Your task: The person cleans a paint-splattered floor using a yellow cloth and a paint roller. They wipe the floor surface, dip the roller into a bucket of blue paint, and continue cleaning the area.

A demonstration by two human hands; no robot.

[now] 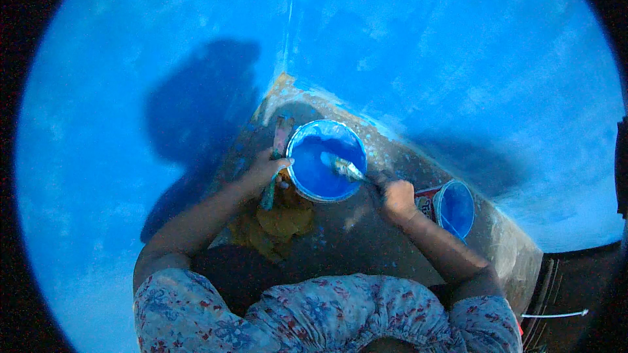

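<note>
A round paint bucket (pixel 358 136) with blue paint inside stands in the middle of the view. My left hand (pixel 269 168) grips its left rim, the thumb over the edge and the other fingers partly hidden. Closed around a dark handle, my right hand (pixel 399 204) holds a paintbrush (pixel 348 169) whose bristles, smeared with pale blue, reach over the right side into the bucket. A narrow paint-stained strip (pixel 282 132) shows beside my left hand; whether I touch it cannot be made out. Under that hand lies a crumpled yellow-brown cloth (pixel 288 219).
Two blue-painted walls (pixel 98 59) meet in a corner ahead, above a grey, paint-spotted ledge (pixel 523 248). A second bucket (pixel 456 210), blue inside, lies tipped on its side beyond my right wrist. A thin white rod (pixel 556 316) sits at the lower right.
</note>
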